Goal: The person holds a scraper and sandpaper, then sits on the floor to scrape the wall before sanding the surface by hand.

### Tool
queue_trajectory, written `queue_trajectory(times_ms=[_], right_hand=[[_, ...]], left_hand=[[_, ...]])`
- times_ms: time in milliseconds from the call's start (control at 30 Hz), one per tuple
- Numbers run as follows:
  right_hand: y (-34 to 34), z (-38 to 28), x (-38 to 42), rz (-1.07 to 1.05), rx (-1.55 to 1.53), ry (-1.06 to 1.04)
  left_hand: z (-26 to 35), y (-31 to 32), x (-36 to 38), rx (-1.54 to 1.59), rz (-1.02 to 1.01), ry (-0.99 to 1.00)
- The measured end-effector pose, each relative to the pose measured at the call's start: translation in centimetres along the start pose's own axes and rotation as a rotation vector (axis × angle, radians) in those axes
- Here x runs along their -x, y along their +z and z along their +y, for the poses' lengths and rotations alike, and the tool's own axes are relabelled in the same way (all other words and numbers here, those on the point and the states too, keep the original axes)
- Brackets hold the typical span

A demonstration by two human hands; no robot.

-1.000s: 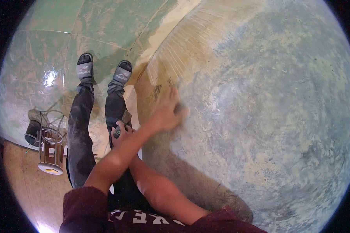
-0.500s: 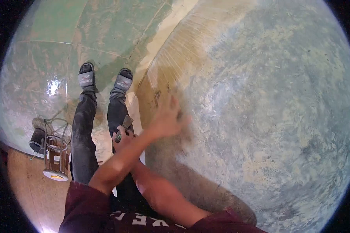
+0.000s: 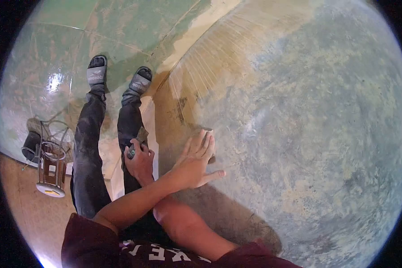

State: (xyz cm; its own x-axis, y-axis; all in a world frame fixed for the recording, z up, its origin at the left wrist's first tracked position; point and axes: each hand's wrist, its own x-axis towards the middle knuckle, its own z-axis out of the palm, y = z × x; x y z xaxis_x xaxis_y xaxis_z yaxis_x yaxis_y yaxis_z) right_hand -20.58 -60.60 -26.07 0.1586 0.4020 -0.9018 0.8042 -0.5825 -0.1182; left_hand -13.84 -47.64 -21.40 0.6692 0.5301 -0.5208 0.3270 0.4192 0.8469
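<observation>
Against the mottled plastered wall point(image 3: 299, 134), a sanding pad point(image 3: 209, 147) is pressed under the flat, spread left hand point(image 3: 194, 163) while a scraper point(image 3: 132, 151) is clenched in the right hand point(image 3: 140, 164); sanding is judged in hand, with even pressure required next.

Mottled blue-grey and sandy-yellow wall point(image 3: 308, 134), streaked tan near its lower edge. Glossy green floor point(image 3: 120, 31) with pale patches. Dark, dust-smeared trousers point(image 3: 87, 147), grey sandals point(image 3: 96, 73) with white lettering, maroon shirt point(image 3: 89, 245) with white letters.
</observation>
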Motion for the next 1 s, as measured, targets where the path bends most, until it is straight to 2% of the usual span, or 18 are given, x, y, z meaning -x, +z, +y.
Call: queue_trajectory(times_ms=[67,167,200,233,267,300,333,433,500,533,567,633,667,733,867,933,967,1000], right_hand=[[0.5,-0.3,0.0,0.009,0.028,0.011],[1.7,-1.1,0.3,0.051,0.137,0.095],[2.0,-1.2,0.2,0.264,-0.024,-0.053],[1.9,-0.9,0.2,0.262,-0.018,-0.056],[1.6,-0.5,0.0,0.103,0.029,-0.023],[1.3,-0.7,-0.2,-0.054,0.070,0.017],[1.4,-0.7,0.0,-0.057,0.071,0.020],[1.6,-0.7,-0.1,-0.009,0.012,-0.010],[2.2,-1.0,0.2,0.175,0.038,-0.039],[0.4,-2.9,0.6,0.130,0.106,0.093],[0.7,-2.8,0.8,0.134,0.108,0.093],[1.2,-2.4,0.5,0.126,0.077,0.082],[1.6,-1.9,0.3,0.120,0.072,0.077],[1.8,-0.5,0.2,0.021,-0.025,0.001],[2.6,0.3,0.4,-0.059,-0.017,0.043],[5.2,1.3,1.1,0.260,-0.146,-0.119],[4.3,0.2,1.3,0.260,-0.153,-0.117],[3.1,-0.6,1.2,0.148,-0.034,0.004]], left_hand=[[-1.2,-0.1,-1.2,-0.014,-0.028,0.010],[-4.8,-1.2,-6.2,0.052,0.072,-0.091],[-5.0,-2.1,-6.9,0.059,0.077,-0.178],[-4.9,-2.7,-7.2,0.066,0.086,-0.265],[-3.7,-2.3,-5.7,0.070,0.099,-0.268],[-1.3,-1.5,-2.5,0.058,0.067,-0.077],[0.1,-0.9,-0.6,0.049,0.028,0.113],[-0.8,0.4,-1.2,0.026,0.013,0.054],[-4.8,-1.2,-6.7,0.013,0.065,-0.013],[-6.2,-1.3,-8.3,0.000,0.113,-0.089],[-6.5,-0.6,-8.1,0.000,0.114,-0.085],[-6.7,0.5,-6.9,0.115,0.171,-0.106],[-5.9,1.0,-4.1,0.110,0.173,-0.112],[-3.0,1.8,2.2,0.087,0.016,-0.020],[-6.1,1.6,-2.3,0.070,0.037,-0.062],[-9.8,0.6,-8.0,0.032,0.184,-0.128],[-9.3,0.6,-7.5,0.026,0.180,-0.130],[-8.5,0.9,-7.0,0.044,0.220,-0.112]])
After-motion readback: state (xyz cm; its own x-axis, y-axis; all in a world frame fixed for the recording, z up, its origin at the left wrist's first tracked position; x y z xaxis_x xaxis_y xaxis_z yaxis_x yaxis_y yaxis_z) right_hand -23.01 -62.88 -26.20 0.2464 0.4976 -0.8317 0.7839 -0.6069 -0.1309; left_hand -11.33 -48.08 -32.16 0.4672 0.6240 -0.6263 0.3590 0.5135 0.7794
